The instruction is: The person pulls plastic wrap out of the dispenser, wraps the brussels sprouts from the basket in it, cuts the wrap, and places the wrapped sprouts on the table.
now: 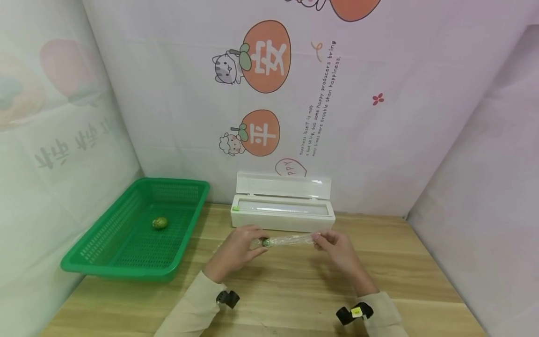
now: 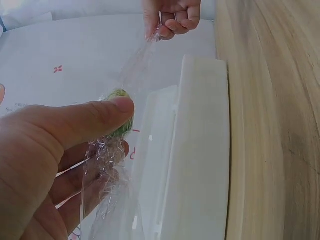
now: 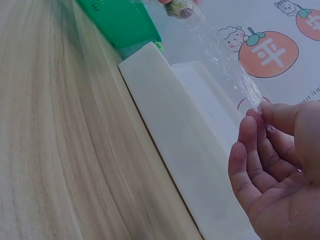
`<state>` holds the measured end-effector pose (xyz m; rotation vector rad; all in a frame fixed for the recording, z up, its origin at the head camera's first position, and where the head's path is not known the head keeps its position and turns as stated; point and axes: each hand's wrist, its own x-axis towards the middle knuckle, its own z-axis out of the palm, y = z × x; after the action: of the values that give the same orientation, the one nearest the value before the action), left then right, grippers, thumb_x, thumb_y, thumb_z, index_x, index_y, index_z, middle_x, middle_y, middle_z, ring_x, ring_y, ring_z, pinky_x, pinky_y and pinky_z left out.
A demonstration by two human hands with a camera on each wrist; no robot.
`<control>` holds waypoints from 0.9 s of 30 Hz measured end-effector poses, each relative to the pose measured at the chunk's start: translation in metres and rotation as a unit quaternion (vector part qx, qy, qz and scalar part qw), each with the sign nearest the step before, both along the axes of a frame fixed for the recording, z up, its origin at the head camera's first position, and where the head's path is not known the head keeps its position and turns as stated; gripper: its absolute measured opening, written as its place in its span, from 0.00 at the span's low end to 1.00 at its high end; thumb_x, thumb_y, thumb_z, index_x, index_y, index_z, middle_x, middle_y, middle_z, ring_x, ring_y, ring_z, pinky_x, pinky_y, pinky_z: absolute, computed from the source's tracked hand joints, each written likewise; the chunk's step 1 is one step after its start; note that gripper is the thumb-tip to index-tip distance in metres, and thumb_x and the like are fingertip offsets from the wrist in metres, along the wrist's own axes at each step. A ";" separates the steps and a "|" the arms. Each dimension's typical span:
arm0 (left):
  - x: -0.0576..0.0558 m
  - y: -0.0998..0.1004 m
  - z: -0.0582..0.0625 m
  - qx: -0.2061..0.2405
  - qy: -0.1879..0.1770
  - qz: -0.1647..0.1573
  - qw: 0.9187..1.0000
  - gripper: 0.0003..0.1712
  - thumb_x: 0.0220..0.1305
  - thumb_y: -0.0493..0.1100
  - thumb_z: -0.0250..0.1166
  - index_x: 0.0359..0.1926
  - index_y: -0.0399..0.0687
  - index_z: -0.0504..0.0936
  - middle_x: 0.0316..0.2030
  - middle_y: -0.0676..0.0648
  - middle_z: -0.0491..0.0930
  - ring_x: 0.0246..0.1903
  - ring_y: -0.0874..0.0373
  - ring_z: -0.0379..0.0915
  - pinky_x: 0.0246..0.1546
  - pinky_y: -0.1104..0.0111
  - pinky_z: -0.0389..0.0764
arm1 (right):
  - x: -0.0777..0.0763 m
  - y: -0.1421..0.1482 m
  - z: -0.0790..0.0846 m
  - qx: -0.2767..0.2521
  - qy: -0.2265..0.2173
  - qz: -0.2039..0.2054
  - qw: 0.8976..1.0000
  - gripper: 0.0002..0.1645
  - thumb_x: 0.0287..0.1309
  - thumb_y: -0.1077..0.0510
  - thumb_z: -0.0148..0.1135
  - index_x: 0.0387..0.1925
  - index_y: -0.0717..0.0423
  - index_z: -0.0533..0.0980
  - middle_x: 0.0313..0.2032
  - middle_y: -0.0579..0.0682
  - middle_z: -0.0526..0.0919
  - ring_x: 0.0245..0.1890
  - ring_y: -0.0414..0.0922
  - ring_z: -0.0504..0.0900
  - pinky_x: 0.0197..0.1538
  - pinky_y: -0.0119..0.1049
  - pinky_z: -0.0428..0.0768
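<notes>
My left hand (image 1: 240,248) grips a small round green fruit (image 2: 121,120) wrapped in clear cling film, thumb on one side and fingers on the other. From the fruit the film (image 1: 292,239) stretches to the right as a thin twisted strip. Its far end is pinched between thumb and fingertips of my right hand (image 3: 275,165). More crumpled film (image 2: 112,200) hangs along the left fingers on the fruit's other side. Both hands are over the wooden table, just in front of a long white box (image 1: 282,220) whose clear lid (image 1: 283,186) stands raised.
To the left stands a green plastic basket (image 1: 118,270) with a similar small greenish fruit (image 1: 159,223) lying in it. The white box is near the back edge of the wooden table (image 1: 269,304). Printed cloth (image 1: 362,154) hangs behind and at both sides.
</notes>
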<state>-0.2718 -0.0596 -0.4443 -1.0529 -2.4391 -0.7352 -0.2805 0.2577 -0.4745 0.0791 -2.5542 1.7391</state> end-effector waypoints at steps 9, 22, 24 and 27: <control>0.001 0.003 0.003 0.015 0.011 -0.026 0.999 0.15 0.60 0.40 0.79 0.49 0.46 0.90 0.43 0.50 0.90 0.42 0.59 0.86 0.47 0.68 0.89 | -0.001 0.002 -0.002 -0.008 -0.008 0.019 1.000 0.16 0.75 0.52 0.64 0.47 0.63 0.85 0.39 0.53 0.88 0.40 0.40 0.86 0.48 0.31 0.87; 0.010 0.014 0.010 0.093 0.025 -0.110 0.989 0.16 0.56 0.36 0.80 0.47 0.40 0.90 0.43 0.45 0.91 0.40 0.57 0.88 0.45 0.71 0.89 | 0.000 -0.008 -0.011 0.018 -0.020 0.057 0.998 0.17 0.74 0.52 0.65 0.46 0.64 0.85 0.41 0.59 0.89 0.40 0.43 0.85 0.48 0.35 0.86; 0.012 0.018 0.011 0.108 0.031 -0.131 0.985 0.16 0.55 0.35 0.80 0.46 0.39 0.90 0.43 0.44 0.91 0.41 0.56 0.89 0.46 0.73 0.89 | 0.001 -0.010 -0.013 0.023 -0.019 0.061 0.998 0.16 0.73 0.52 0.65 0.46 0.63 0.86 0.41 0.57 0.89 0.40 0.43 0.85 0.47 0.34 0.86; 0.016 0.025 0.010 0.126 0.037 -0.163 0.978 0.16 0.55 0.34 0.80 0.46 0.39 0.90 0.44 0.43 0.91 0.41 0.56 0.90 0.48 0.77 0.87 | 0.003 -0.015 -0.015 0.022 -0.015 0.080 0.996 0.16 0.73 0.52 0.66 0.47 0.63 0.86 0.42 0.58 0.90 0.42 0.45 0.86 0.47 0.34 0.85</control>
<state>-0.2563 -0.0345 -0.4341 -1.3620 -2.0643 -1.0564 -0.2776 0.2425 -0.4892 0.2689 -2.6757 1.7497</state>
